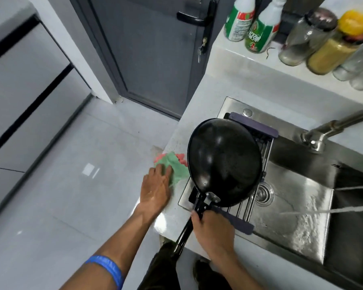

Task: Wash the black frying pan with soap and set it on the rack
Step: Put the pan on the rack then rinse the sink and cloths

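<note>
Over the left end of the sink [314,208], at lower centre of the frame, we see the black frying pan [224,162] lying upside down on the rack [258,130] that spans the basin, its wet bottom facing up. Our right hand [213,231] is curled round the pan's handle [184,233], which sticks out past the counter [199,105] edge toward us. Our left hand [155,189] rests with fingers straight on a green and pink cloth [172,166] on the counter just left of the pan. We judge the washing finished and the pan all but placed; what seems left is letting go of the handle. Whether soap was used we cannot tell.
</note>
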Tool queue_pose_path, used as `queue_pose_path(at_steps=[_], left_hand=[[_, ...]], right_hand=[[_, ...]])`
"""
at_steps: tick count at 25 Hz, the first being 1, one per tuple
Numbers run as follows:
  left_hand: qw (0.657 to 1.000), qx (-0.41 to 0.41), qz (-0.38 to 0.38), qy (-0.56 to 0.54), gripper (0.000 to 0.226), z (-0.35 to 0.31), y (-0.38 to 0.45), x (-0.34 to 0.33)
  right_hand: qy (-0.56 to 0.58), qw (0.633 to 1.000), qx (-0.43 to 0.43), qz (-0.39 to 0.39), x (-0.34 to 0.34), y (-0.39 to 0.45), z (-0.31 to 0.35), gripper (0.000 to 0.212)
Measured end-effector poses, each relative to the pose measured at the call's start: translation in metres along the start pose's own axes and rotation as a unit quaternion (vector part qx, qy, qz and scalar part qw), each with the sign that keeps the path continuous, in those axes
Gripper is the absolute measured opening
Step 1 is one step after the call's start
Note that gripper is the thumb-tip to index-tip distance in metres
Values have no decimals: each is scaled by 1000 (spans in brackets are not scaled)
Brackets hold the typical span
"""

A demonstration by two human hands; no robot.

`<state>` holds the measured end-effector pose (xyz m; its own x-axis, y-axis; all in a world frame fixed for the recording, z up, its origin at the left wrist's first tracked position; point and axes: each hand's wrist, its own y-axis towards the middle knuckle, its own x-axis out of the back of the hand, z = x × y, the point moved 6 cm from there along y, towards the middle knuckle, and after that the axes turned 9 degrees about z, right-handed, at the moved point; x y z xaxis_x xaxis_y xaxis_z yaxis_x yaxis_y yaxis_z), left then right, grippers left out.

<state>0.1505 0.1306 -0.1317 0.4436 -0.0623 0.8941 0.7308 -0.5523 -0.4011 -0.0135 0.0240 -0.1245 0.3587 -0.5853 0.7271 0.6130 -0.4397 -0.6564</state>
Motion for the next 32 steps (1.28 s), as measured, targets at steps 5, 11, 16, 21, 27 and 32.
queue_pose_path(at_steps=[5, 11, 16, 21, 27, 32], left_hand=[[991, -134, 0, -13, 69, 6, 70, 6], [998, -11, -49, -29, 36, 1, 152, 61], [997, -63, -41, -19, 41, -12, 210, 83], [989, -117, -62, -70, 38, -49, 230, 89], [985, -118, 123, 2, 39, -88, 260, 72], [960, -48, 277, -9, 88, -131, 269, 68]], right_hand=[[9, 944, 264, -198, 76, 31, 80, 36], [-137, 936, 279, -165, 157, 127, 123, 27], [-27, 954, 262, 140, 176, 220, 130, 38], [-163, 975, 149, 27, 218, 280, 87, 45], [-100, 974, 201, -12, 245, 303, 56, 50], [-2, 986, 159, 48, 236, 327, 26, 58]])
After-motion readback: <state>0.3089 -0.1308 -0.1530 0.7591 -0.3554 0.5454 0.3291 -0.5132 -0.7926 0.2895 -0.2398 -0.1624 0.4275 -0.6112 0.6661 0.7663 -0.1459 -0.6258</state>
